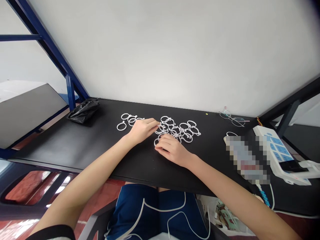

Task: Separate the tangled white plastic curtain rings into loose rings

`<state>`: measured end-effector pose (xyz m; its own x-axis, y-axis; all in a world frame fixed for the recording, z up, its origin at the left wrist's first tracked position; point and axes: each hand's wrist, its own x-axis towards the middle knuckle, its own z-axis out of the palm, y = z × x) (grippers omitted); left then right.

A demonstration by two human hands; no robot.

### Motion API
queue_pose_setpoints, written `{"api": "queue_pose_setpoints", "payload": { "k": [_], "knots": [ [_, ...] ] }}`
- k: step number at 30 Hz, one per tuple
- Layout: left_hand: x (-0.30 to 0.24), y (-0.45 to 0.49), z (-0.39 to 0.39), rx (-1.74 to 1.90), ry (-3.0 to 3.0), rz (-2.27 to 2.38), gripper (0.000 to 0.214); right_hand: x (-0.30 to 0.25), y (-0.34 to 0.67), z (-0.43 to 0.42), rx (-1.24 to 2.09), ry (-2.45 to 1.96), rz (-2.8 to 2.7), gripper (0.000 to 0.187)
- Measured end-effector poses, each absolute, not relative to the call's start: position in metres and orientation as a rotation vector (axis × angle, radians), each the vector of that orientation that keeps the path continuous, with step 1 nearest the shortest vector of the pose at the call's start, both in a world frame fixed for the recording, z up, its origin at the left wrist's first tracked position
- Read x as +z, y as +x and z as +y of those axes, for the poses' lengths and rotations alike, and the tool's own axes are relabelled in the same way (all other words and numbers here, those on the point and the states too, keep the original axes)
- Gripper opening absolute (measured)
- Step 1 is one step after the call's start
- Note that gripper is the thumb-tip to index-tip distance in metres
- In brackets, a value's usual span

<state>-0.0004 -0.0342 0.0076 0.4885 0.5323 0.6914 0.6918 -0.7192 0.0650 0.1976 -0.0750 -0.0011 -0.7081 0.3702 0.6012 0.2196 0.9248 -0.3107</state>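
Observation:
White plastic curtain rings [184,126], each with a small eyelet, lie in a loose pile on the black table [140,165]. My left hand [145,129] reaches over the pile's left side, its fingertips pinched at a white ring's edge. Close to its near side, my right hand [172,149] is closed, with thumb and fingers on another ring [156,141] that its fingers partly cover. Left of my left hand is a smaller group of the same rings [121,125], several of them overlapping. My hands are close together but apart.
A crumpled black plastic bag [84,110] lies at the table's far left. On the right are eyeglasses [238,121], a blurred phone [246,158] with a cable, and a white power strip [280,153]. A white wall [175,60] rises behind; a white cord [162,210] crosses my lap.

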Motion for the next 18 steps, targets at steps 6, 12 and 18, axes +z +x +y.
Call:
{"api": "queue_pose_setpoints", "payload": {
  "k": [6, 12, 18],
  "knots": [
    [0.011, 0.001, -0.035, -0.887, -2.579, -1.139, 0.020, 0.002, 0.195, -0.078, 0.301, -0.402, -2.390, 0.015],
    [0.014, -0.005, -0.030, -0.695, -2.474, -1.243, 0.020, 0.002, 0.197, -0.079, 0.378, -0.482, -2.396, 0.018],
    [0.023, -0.024, -0.023, -0.592, -2.249, -1.405, 0.025, -0.002, 0.198, -0.078, 0.410, -0.509, -2.421, 0.017]
  ]
}}
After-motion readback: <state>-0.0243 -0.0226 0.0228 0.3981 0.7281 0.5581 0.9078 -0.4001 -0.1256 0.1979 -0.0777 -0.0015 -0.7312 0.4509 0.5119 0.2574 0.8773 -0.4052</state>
